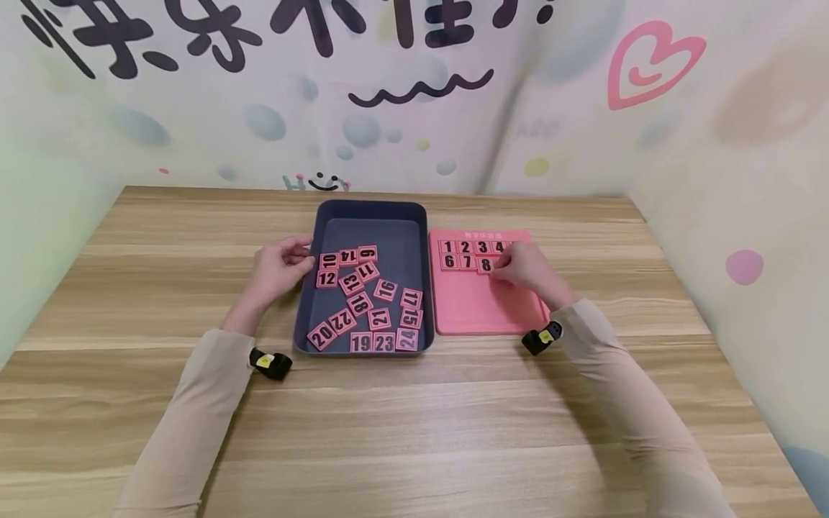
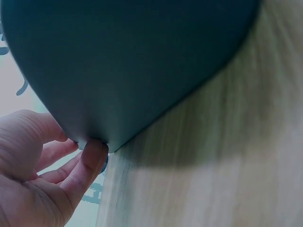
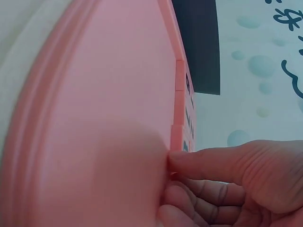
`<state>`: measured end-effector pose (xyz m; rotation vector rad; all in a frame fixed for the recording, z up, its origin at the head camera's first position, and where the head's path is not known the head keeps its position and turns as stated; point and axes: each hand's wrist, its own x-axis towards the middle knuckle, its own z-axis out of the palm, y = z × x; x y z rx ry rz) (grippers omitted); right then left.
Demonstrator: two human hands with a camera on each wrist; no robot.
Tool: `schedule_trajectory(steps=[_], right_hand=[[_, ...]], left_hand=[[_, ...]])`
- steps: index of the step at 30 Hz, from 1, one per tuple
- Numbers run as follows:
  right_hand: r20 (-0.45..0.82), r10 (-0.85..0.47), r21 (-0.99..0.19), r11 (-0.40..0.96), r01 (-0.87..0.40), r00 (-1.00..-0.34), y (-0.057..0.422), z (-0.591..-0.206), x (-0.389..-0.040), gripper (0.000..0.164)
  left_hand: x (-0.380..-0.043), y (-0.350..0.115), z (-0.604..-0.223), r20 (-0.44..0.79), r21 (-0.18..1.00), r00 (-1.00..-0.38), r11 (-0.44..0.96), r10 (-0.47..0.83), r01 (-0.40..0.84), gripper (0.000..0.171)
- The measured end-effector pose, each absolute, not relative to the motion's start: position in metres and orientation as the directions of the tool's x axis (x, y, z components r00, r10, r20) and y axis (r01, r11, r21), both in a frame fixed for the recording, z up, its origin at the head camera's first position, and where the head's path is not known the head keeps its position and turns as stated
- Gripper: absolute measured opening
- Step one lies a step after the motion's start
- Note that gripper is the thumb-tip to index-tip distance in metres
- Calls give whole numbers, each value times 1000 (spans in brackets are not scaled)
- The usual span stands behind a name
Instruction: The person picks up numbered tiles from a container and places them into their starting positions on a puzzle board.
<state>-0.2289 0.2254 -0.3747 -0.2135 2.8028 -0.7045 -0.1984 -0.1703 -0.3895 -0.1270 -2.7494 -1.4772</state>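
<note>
My left hand [image 1: 283, 265] is at the left side of a dark blue-grey tray [image 1: 372, 208], thumb and fingers gathered at its edge. In the left wrist view, the thumb lies against the tray's outer wall [image 2: 142, 56]. My right hand [image 1: 526, 267] pinches the number 8 tile [image 1: 485, 265] on a pink board [image 1: 466, 306]. That tile sits beside the number 7 tile [image 1: 467, 262], slightly out of line. Above it runs a row with the 1 tile [image 1: 447, 247], then 2, 3 and 4; the hand covers the row's right end.
Inside the tray lie several loose pink number tiles, such as the 16 tile [image 1: 385, 290] and the 20 tile [image 1: 322, 336], turned various ways. Tray and board stand side by side on a wood-grain table [image 1: 414, 432]. Behind is a decorated wall [image 1: 401, 151].
</note>
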Motion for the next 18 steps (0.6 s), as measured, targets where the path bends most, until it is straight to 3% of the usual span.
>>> schedule_trajectory(steps=[7,18], right_hand=[[-193,-187,-522,851,-61,-963,226,-376,-232,14],[-163,-182,-489,869,-81,-970,218,-360,-238,19]], left_hand=[[-201,-170,-391,62,822,-997,563,55,83,36],[-200,-171,-391,49,832,-997,551,54,70,37]])
